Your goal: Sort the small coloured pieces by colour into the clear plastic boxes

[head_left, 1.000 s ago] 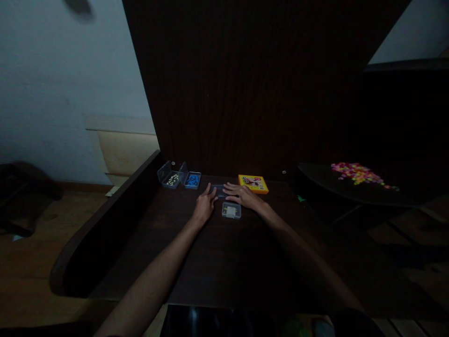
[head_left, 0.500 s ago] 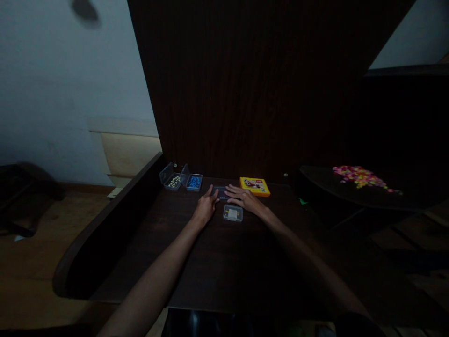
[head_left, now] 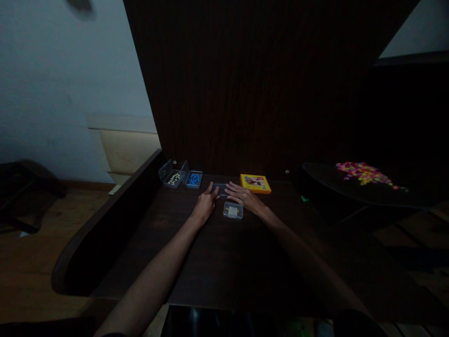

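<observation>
A small clear plastic box point(head_left: 220, 191) lies on the dark desk point(head_left: 206, 252), dim and partly hidden under my fingers. At its left side is my left hand point(head_left: 205, 204), the thumb and fingers gripping its edge. My right hand point(head_left: 246, 197) reaches over the right side of the same box, fingers close together on it. Just nearer to me, a second clear plastic box point(head_left: 233, 211) rests closed, with a white label and something yellow inside; neither hand grips it.
Two open clear boxes stand at the back left, one with pale pieces point(head_left: 174, 178), one with blue pieces point(head_left: 194, 179). A yellow printed box point(head_left: 256, 183) lies behind my right hand. Colourful small pieces point(head_left: 366, 174) are heaped on a dark surface at right. A raised side panel point(head_left: 105, 224) bounds the left.
The view has shifted slightly, so the desk items appear a little higher. Both hands stay at the same box, with only slight finger movement.
</observation>
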Available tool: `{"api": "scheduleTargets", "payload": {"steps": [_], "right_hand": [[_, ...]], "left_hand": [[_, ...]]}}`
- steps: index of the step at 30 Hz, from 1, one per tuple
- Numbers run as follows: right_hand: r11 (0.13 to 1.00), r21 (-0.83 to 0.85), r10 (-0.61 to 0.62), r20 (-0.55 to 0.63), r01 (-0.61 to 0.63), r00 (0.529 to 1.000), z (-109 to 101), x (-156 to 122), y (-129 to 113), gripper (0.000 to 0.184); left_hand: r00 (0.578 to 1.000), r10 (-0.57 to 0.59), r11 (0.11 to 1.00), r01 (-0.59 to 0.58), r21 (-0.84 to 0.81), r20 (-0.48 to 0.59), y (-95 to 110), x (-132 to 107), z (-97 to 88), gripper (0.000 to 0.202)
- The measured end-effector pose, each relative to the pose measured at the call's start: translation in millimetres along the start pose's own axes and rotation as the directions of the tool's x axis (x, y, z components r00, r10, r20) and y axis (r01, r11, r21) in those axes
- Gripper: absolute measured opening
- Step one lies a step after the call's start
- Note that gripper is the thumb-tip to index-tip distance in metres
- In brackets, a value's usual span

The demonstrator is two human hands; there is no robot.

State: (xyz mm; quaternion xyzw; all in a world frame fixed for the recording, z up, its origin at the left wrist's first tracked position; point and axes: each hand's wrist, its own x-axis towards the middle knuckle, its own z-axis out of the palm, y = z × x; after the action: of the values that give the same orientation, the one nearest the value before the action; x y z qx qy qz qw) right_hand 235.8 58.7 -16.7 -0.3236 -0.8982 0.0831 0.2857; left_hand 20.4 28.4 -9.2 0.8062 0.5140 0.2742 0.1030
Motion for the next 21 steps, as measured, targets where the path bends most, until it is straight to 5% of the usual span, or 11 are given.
{"api": "scheduleTargets", "payload": {"steps": [11,21], "right_hand": [[0.996,-0.086,-0.036,-0.018,0.034,0.999,5,-1,4,0.036],[0.993,-0.101,0.067,0.003,-0.067,0.998,0,12,1,0.057]], "left_hand": [[0.999,0.004,0.999,-0.005,0.046,0.037,2,0,-1.7,0.042],[0.999,0.05,0.998,-0.05,-0.028,0.006,-1,1,2.4,0.042]]}}
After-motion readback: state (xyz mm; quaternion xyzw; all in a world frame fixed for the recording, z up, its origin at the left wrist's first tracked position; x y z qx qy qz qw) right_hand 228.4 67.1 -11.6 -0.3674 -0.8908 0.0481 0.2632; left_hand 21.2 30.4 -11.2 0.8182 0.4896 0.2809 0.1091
